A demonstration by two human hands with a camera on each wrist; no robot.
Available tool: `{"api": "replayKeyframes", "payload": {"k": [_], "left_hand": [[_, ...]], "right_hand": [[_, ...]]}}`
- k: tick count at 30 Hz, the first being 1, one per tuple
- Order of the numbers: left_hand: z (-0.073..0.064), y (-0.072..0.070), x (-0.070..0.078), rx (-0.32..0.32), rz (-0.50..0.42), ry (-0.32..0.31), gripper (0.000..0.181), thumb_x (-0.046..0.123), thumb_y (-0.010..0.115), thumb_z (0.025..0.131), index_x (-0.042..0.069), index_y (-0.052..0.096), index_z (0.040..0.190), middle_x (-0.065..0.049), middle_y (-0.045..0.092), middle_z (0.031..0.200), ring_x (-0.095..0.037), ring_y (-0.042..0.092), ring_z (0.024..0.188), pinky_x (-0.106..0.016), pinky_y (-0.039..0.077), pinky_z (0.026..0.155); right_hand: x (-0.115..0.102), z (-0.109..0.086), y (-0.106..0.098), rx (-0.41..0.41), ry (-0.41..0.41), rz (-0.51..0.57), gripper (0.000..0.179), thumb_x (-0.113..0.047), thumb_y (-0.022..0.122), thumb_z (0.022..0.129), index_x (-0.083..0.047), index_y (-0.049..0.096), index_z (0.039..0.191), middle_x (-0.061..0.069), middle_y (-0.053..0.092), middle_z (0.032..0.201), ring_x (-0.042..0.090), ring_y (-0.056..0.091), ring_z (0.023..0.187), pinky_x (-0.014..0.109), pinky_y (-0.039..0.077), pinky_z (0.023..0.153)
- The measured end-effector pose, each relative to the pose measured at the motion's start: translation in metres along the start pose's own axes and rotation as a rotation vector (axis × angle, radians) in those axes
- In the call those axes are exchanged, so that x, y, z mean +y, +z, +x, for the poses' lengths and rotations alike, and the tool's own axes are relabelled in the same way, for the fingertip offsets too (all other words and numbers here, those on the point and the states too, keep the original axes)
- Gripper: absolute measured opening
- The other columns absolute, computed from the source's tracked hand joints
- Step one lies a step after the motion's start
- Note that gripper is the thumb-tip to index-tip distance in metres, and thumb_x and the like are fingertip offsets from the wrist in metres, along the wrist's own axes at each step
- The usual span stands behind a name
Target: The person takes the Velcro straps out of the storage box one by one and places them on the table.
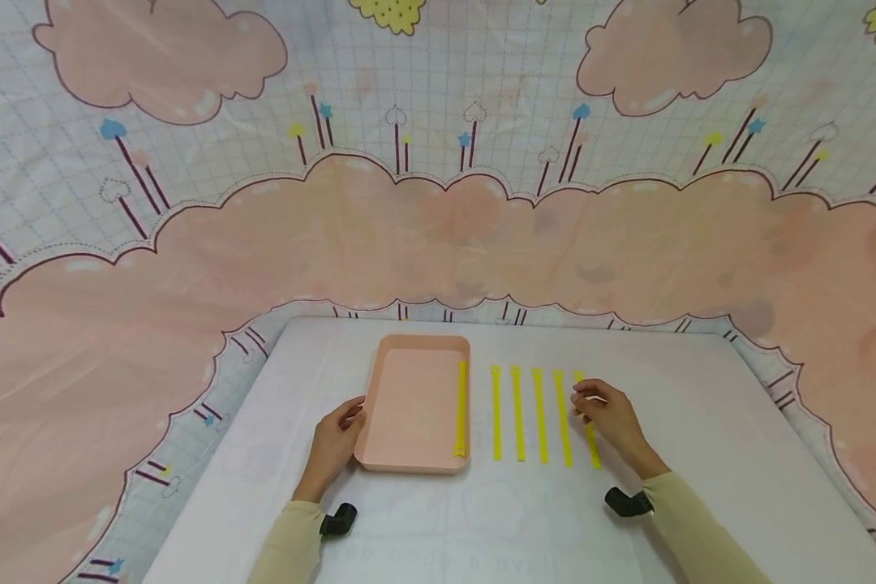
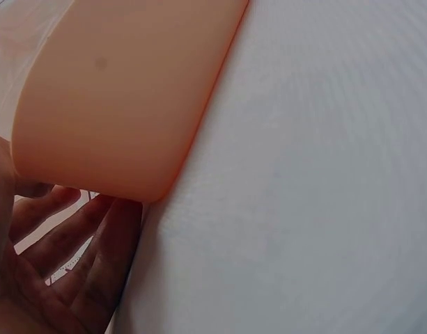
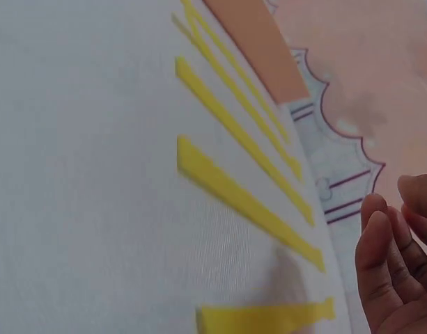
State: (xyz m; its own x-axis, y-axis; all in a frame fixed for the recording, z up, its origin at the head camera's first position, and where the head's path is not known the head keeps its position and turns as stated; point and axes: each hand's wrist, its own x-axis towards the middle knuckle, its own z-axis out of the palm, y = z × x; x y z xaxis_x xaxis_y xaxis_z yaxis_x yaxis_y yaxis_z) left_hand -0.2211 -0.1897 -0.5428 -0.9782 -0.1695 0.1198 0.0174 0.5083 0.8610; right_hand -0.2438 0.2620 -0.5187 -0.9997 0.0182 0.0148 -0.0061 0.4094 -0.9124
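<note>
A shallow peach-pink tray [image 1: 409, 414] lies on the white table. Along its right inner side is one narrow yellow strip [image 1: 461, 410] with a wider end toward me. My left hand [image 1: 336, 438] is at the tray's left edge, its fingers touching the outer wall [image 2: 95, 118]. To the tray's right, several similar yellow strips [image 1: 539, 418] lie in a row, wider ends away from me. Over the rightmost strip [image 1: 593, 446] is my right hand [image 1: 613, 418], covering its middle. In the right wrist view, that hand's fingers [image 3: 373, 243] are loosely bent, with nothing between them and the thumb.
The white table [image 1: 555, 519] reaches past both hands. Behind it hangs a patterned cloth [image 1: 438, 235] with pink clouds, which also shows beyond the table's sides. A black wrist device [image 1: 338, 519] is on the left wrist and another [image 1: 628, 503] on the right.
</note>
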Motion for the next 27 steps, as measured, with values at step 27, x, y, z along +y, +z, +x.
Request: {"api": "replayKeyframes", "payload": {"k": [27], "left_hand": [[0.002,-0.001,0.003,-0.023,-0.005,-0.01,0.035,0.011,0.057,0.098,0.006,0.062,0.131,-0.021,0.068,0.118,-0.034,0.067,0.108,-0.046,0.054,0.092]], "right_hand": [[-0.039,-0.01,0.053,-0.157,-0.039,0.152,0.035,-0.017,0.066,0.095,0.005,0.057,0.12,0.018,0.062,0.109,0.027,0.068,0.084,0.028,0.055,0.069]]}}
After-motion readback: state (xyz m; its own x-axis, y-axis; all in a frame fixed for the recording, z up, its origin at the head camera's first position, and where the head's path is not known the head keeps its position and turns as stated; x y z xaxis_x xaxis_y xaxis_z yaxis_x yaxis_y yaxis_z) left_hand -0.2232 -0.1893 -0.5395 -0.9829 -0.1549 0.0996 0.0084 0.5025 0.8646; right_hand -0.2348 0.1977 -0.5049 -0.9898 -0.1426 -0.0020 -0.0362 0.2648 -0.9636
